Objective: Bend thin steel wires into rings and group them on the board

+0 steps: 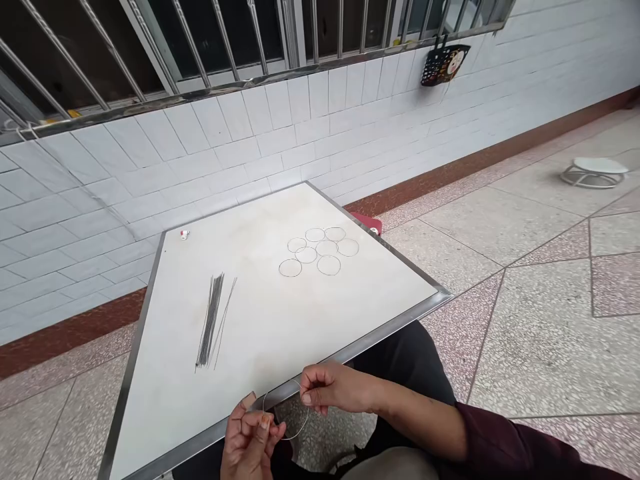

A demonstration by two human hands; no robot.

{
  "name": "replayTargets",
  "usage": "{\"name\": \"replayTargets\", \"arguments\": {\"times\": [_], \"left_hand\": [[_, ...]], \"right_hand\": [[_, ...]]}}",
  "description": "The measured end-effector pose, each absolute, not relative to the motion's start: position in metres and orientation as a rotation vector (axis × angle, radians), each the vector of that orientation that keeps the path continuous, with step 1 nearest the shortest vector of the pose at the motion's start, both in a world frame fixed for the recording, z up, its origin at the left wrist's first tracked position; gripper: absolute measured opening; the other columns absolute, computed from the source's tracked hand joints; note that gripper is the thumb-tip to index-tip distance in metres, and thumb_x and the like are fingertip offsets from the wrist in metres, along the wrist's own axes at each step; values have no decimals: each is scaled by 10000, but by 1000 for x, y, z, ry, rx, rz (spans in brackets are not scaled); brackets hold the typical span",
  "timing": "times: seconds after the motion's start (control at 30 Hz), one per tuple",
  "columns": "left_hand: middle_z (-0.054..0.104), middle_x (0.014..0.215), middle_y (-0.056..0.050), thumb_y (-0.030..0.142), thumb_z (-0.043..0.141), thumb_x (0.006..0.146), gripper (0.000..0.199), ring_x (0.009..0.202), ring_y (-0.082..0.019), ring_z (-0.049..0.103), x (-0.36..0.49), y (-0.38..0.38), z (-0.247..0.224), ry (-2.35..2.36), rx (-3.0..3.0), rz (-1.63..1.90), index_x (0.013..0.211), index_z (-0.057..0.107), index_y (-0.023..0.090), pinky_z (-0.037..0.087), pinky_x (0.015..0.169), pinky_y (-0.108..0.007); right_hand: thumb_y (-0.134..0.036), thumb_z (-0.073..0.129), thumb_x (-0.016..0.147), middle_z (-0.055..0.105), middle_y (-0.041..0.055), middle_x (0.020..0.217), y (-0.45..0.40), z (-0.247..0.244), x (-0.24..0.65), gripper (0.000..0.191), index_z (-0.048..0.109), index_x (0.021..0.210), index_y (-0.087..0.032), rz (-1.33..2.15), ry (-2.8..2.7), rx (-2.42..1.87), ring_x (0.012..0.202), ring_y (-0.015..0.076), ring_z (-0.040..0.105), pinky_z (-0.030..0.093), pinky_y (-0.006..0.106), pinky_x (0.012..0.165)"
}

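At the near edge of the white table [260, 300], my left hand [250, 437] pinches one side of a thin wire ring [300, 430]. My right hand [335, 389] has its fingers closed on the ring's upper right side. The ring hangs over the table's metal edge, bent into a rough circle. A bundle of straight dark wires [210, 323] lies on the left part of the tabletop, with a few loose wires [225, 320] beside it. Several finished-looking wire rings [327, 248] lie grouped toward the right back, some touching or overlapping.
A small red and white item [185, 235] sits near the table's far left corner. The tiled wall [225, 160] runs behind the table. A black basket [444, 65] hangs from the window bars. A low white stool [594, 172] stands on the floor at the right.
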State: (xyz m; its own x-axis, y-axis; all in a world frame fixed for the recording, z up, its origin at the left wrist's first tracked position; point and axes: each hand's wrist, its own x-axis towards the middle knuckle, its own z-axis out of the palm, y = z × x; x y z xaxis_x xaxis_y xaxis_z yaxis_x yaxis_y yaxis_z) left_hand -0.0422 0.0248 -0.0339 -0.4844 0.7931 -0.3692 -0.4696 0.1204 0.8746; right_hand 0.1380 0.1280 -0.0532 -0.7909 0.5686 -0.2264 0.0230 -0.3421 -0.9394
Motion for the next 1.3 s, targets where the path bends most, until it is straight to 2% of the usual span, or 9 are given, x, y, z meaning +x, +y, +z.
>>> {"name": "replayTargets", "arguments": {"times": [0.2, 0.4, 0.63, 0.87, 1.03, 1.1, 1.2, 1.3], "left_hand": [[642, 703, 47, 298, 895, 647, 499, 627, -131, 633, -35, 47, -22, 1395, 486, 1352, 1059, 629, 206, 586, 682, -294], [634, 729, 37, 262, 860, 690, 354, 675, -117, 640, -29, 71, -24, 1300, 482, 1306, 972, 662, 178, 590, 726, -296], [704, 790, -9, 273, 882, 661, 378, 729, -138, 681, -36, 80, -37, 1262, 403, 1286, 979, 711, 162, 581, 817, -321], [762, 946, -95, 372, 756, 813, 335, 957, -244, 723, -38, 77, -43, 1188, 307, 1342, 1057, 691, 153, 541, 967, -443], [717, 1210, -167, 361, 632, 909, 338, 1186, -279, 648, -36, 72, -44, 1111, 218, 1374, 1170, 656, 147, 476, 1064, -459], [695, 1256, -172, 345, 617, 919, 351, 1230, -280, 620, -34, 70, -44, 1071, 174, 1385, 1210, 640, 151, 458, 1084, -458], [701, 1237, -145, 296, 694, 866, 376, 1185, -274, 646, -31, 69, -46, 1085, 194, 1378, 1217, 634, 174, 460, 1082, -465], [727, 1111, -95, 247, 788, 783, 458, 1019, -237, 710, -27, 74, -48, 1186, 261, 1353, 1210, 629, 200, 493, 1043, -465]], "right_hand": [[-512, 718, 821, 548, -54, 698, 139, -49, 148, 363, 619, 924, -178, 1970, -1618, -916, 559, 75, 520, 435, 204, 531], [-360, 683, 854, 510, -72, 619, 143, -54, 155, 191, 618, 901, -187, 1860, -1561, -1075, 534, 76, 505, 432, 193, 524], [-264, 634, 853, 544, -52, 665, 144, -54, 155, 68, 622, 859, -197, 1821, -1562, -1158, 546, 80, 529, 444, 190, 516], [-249, 617, 849, 564, -45, 685, 144, -58, 153, 55, 629, 872, -200, 1840, -1517, -1167, 552, 85, 544, 472, 197, 518], [-274, 634, 837, 575, -43, 699, 145, -61, 152, 92, 635, 897, -204, 1866, -1461, -1142, 552, 87, 558, 476, 202, 510], [-297, 640, 835, 566, -48, 687, 146, -63, 151, 118, 634, 910, -206, 1869, -1423, -1129, 548, 89, 557, 475, 205, 507], [-331, 659, 822, 548, -57, 671, 149, -66, 149, 162, 625, 924, -211, 1849, -1354, -1121, 550, 93, 556, 479, 212, 510], [-359, 677, 805, 530, -66, 644, 153, -68, 147, 201, 614, 925, -211, 1824, -1279, -1122, 538, 97, 550, 480, 222, 512]]}}
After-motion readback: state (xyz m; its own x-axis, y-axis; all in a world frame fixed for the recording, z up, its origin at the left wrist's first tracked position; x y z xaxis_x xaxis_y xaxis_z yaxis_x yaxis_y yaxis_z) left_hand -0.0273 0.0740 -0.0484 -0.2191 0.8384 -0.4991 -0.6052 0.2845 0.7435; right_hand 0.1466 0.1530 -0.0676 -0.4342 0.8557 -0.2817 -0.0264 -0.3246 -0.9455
